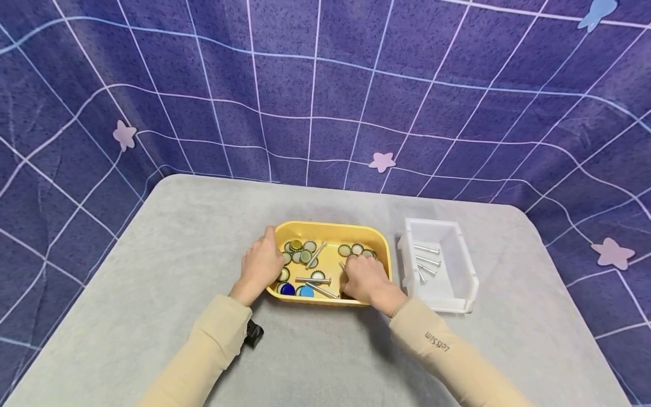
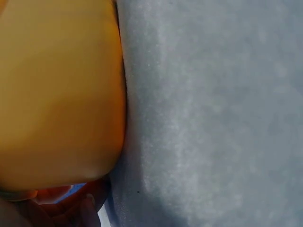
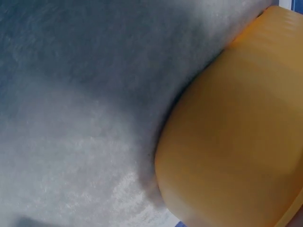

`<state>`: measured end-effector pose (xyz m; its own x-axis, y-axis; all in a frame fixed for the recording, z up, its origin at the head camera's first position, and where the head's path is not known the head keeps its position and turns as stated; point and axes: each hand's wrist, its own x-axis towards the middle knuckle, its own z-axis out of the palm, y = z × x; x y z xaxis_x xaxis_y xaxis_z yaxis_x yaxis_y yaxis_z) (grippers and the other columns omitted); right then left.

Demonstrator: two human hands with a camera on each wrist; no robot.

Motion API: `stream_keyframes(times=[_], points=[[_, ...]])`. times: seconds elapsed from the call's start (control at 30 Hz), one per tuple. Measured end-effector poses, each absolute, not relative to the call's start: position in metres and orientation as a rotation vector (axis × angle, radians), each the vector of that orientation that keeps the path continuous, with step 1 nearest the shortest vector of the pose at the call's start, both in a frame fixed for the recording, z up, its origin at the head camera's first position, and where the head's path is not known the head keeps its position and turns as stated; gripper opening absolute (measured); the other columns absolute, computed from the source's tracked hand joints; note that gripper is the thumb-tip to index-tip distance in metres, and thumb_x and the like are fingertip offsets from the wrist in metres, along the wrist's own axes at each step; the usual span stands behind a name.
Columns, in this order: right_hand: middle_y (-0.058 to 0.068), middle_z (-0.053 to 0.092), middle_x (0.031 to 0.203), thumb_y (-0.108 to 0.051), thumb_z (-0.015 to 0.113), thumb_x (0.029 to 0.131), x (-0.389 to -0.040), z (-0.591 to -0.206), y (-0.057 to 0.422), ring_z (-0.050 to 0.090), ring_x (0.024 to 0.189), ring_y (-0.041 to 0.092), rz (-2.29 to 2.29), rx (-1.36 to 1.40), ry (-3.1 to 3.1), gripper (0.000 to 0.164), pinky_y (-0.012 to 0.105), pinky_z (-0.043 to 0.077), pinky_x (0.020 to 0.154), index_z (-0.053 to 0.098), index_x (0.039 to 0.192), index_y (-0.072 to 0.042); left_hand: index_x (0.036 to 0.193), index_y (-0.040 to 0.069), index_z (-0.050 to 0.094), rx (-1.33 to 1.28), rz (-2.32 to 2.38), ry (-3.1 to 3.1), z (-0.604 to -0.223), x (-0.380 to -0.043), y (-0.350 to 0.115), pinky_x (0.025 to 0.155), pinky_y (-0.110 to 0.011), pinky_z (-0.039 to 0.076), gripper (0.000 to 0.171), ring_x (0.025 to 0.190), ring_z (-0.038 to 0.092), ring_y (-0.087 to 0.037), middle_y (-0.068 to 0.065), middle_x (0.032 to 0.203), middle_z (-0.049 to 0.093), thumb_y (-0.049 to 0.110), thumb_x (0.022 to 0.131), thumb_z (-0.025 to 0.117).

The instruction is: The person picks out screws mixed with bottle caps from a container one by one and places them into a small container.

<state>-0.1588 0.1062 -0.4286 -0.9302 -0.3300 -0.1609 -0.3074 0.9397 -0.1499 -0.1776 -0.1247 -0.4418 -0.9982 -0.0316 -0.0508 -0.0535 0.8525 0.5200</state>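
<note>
A yellow bin (image 1: pixel 330 230) on the table holds bottle caps (image 1: pixel 306 256) and long silver bolts (image 1: pixel 313 280). My left hand (image 1: pixel 261 263) grips its left rim; in the left wrist view, fingers (image 2: pixel 90 203) curl by the end of the bin wall (image 2: pixel 61 104). My right hand (image 1: pixel 367 278) reaches down into the bin's right part with fingers bent. One bolt (image 1: pixel 343 266) sticks out beside those fingers. The right fingertips are hidden, and I cannot tell whether they pinch the bolt. The right wrist view mostly shows the bin's outer wall (image 3: pixel 232 132).
A white open-front tray (image 1: pixel 460 265) stands just right of the yellow bin, with several bolts (image 1: pixel 428 260) lying in it. A black object (image 1: pixel 254 333) shows beside the left sleeve. Behind the grey table (image 1: pixel 203 226) hangs a purple curtain (image 1: pixel 285 85) with a grid pattern.
</note>
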Motion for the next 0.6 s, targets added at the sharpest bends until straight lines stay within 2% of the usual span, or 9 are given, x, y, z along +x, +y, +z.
stream_keyframes(times=[0.13, 0.23, 0.43, 0.6], points=[[0.010, 0.064, 0.089, -0.021, 0.074, 0.077, -0.1579, -0.4286, 0.1066, 0.059, 0.085, 0.031, -0.170, -0.516, 2.911, 0.021, 0.047, 0.055, 0.074, 0.055, 0.075, -0.012, 0.137, 0.003, 0.039, -0.064, 0.842, 2.986, -0.4427, -0.1778, -0.1249, 0.058, -0.041, 0.049, 0.054, 0.074, 0.064, -0.034, -0.018, 0.096, 0.065, 0.007, 0.086, 0.056], [0.008, 0.065, 0.090, -0.020, 0.075, 0.077, -0.1578, -0.4287, 0.1071, 0.059, 0.085, 0.031, -0.161, -0.548, 2.909, 0.021, 0.047, 0.055, 0.075, 0.056, 0.071, -0.014, 0.137, 0.003, 0.040, -0.064, 0.845, 2.986, -0.4432, -0.1775, -0.1247, 0.059, -0.042, 0.050, 0.054, 0.075, 0.064, -0.034, -0.018, 0.096, 0.065, 0.007, 0.086, 0.056], [-0.002, 0.061, 0.078, -0.025, 0.073, 0.079, -0.1578, -0.4302, 0.1091, 0.054, 0.079, 0.025, -0.223, -0.589, 2.877, 0.026, 0.041, 0.051, 0.066, 0.056, 0.061, -0.021, 0.137, 0.003, 0.040, -0.068, 0.853, 2.981, -0.4430, -0.1772, -0.1247, 0.061, -0.043, 0.051, 0.054, 0.076, 0.065, -0.034, -0.018, 0.098, 0.065, 0.007, 0.086, 0.057], [0.001, 0.058, 0.081, -0.028, 0.070, 0.084, -0.1577, -0.4338, 0.1124, 0.052, 0.079, 0.024, -0.300, -0.641, 2.884, 0.018, 0.040, 0.048, 0.067, 0.060, 0.072, -0.019, 0.137, 0.003, 0.040, -0.070, 0.859, 2.975, -0.4425, -0.1775, -0.1243, 0.060, -0.043, 0.051, 0.054, 0.075, 0.064, -0.034, -0.018, 0.098, 0.065, 0.007, 0.086, 0.057]])
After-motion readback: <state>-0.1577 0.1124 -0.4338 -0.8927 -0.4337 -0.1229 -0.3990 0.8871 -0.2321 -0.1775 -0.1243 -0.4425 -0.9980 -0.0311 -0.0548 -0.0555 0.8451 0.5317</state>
